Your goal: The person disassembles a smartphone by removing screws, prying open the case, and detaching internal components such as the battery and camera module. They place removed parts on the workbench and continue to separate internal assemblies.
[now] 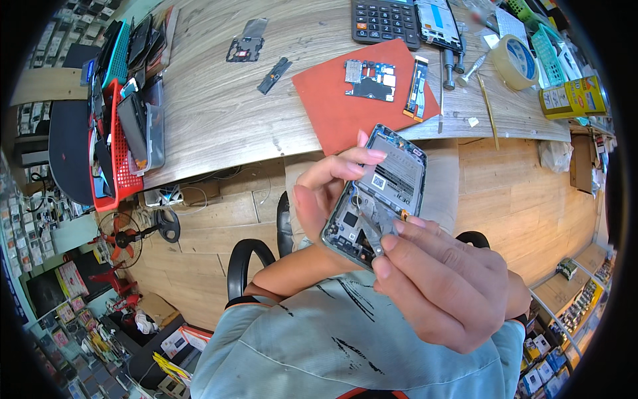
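Observation:
My left hand (pixel 325 189) grips an opened smartphone (pixel 392 179) by its left side, with the back cover off and the grey battery and circuitry showing. My right hand (pixel 445 286) pinches metal tweezers (pixel 369 226), whose tips rest inside the lower part of the phone. The phone is held in the air over my lap, in front of the wooden desk (pixel 219 113).
A red mat (pixel 332 106) on the desk carries a circuit board (pixel 371 78) and a flex strip (pixel 417 88). Behind it lie a calculator (pixel 385 20), another phone (pixel 438 23), screwdrivers, a tape roll (pixel 517 61) and a yellow tin (pixel 573 97). A red basket (pixel 119 146) of phones stands left.

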The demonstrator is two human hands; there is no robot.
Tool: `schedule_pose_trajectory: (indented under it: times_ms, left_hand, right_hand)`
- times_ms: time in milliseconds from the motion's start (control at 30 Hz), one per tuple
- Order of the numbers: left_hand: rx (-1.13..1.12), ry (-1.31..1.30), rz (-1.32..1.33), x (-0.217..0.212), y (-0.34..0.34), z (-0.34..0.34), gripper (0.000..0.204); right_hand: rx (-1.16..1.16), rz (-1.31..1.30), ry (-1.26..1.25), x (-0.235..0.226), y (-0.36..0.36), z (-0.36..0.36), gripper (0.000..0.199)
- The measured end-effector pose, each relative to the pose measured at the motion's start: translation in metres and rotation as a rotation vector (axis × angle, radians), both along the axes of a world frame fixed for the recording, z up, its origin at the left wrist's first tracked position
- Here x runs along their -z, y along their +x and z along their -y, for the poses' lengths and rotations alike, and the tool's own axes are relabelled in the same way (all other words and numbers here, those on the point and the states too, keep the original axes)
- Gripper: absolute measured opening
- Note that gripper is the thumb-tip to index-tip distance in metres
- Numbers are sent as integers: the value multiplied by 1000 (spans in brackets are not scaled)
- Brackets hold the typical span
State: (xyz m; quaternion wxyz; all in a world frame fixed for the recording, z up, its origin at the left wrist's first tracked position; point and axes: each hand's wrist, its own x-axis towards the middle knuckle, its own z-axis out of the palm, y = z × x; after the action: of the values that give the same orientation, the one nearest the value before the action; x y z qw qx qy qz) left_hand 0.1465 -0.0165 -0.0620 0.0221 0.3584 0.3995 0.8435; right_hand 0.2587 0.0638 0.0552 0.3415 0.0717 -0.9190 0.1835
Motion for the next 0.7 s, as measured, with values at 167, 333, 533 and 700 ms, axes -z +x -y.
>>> schedule_pose_trajectory:
  times_ms: [167,333,533,700]
  left_hand:
    - [-9,-1,-3,0,2,-2,47]
    - [-30,-3,-14,0,2,-2,44]
    - [-36,-5,-17,0,4,-3,41]
    - [-51,3,-14,1,4,-4,38]
  right_hand:
    - [-5,61,-274,-3,4,-2,33]
    - [90,85,-475,-7,2,4,36]
    - [93,110,-566,-9,3,1,35]
    - [86,102,-538,-7,4,-2,35]
